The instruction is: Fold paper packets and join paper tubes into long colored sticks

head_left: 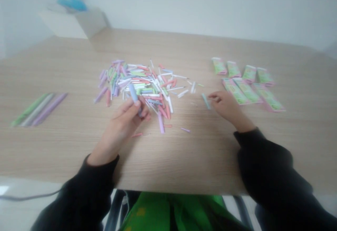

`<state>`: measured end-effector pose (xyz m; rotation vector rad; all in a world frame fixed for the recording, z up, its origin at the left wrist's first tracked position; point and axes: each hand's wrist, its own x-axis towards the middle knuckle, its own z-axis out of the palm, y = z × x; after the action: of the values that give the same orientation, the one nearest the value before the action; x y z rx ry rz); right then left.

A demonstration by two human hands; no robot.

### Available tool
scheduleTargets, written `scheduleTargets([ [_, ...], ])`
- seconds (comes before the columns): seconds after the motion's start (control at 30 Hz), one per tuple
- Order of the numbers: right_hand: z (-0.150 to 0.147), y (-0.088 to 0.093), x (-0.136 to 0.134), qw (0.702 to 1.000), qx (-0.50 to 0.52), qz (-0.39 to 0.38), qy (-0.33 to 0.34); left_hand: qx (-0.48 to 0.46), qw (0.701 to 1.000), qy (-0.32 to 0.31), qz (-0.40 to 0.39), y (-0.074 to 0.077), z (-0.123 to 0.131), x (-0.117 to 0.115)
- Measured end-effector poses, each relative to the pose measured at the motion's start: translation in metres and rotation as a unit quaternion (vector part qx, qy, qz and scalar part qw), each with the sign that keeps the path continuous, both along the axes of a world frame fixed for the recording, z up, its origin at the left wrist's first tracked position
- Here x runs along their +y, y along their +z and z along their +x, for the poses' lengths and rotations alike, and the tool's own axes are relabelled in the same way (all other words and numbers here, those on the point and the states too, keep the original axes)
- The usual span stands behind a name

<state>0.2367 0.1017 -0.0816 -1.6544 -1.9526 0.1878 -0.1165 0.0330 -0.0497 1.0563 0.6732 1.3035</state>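
Note:
A loose heap of short pastel paper straws (pixel 139 87) in pink, lilac, green and white lies in the middle of the wooden table (pixel 189 157). My left hand (pixel 123 118) is at the heap's near edge, pinching a pale blue straw piece (pixel 133 93) upright between its fingers. My right hand (pixel 223 104) rests on the table to the right of the heap. Its fingertips sit just beside a thin teal straw piece (pixel 205 101), apparently not touching it. It holds nothing.
Several pink-and-green paper packets (pixel 246 83) lie in two rows at the right. Three long straws (pixel 39 109) in green, white and lilac lie side by side at the left. A white box (pixel 71 24) with something blue on it stands at the far left corner.

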Motion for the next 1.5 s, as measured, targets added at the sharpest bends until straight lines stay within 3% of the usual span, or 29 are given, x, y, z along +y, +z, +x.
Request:
scheduleTargets([
  [0.2,-0.026,0.001,0.013,0.995,-0.062,-0.016,0.071,0.189,0.979,0.080,0.006,-0.010,-0.006,-0.004],
  [0.37,-0.038,-0.009,0.013,0.992,-0.083,-0.035,0.088,0.309,0.947,0.084,0.034,-0.011,-0.006,-0.006],
  [0.53,-0.043,-0.014,0.009,0.991,-0.083,-0.045,0.093,0.327,0.941,0.079,0.041,-0.009,-0.005,-0.006],
  [0.63,-0.050,-0.004,0.002,0.991,-0.068,-0.044,0.103,0.340,0.934,0.047,0.101,-0.008,0.002,-0.008],
  [0.73,-0.064,0.020,-0.016,0.992,-0.011,-0.038,0.117,0.349,0.924,-0.010,0.154,-0.007,0.008,-0.010],
  [0.83,-0.082,0.052,-0.047,0.980,0.112,0.002,0.164,0.354,0.916,-0.057,0.180,-0.008,0.011,-0.013],
  [1.0,-0.104,0.087,-0.093,0.951,0.164,0.067,0.254,0.366,0.904,-0.057,0.215,-0.010,0.009,-0.014],
  [1.27,-0.120,0.087,-0.106,0.925,0.267,0.032,0.267,0.341,0.905,-0.087,0.238,-0.011,0.009,-0.016],
  [1.5,-0.129,0.081,-0.111,0.906,0.262,0.029,0.330,0.339,0.905,-0.101,0.236,-0.006,0.012,-0.017],
])
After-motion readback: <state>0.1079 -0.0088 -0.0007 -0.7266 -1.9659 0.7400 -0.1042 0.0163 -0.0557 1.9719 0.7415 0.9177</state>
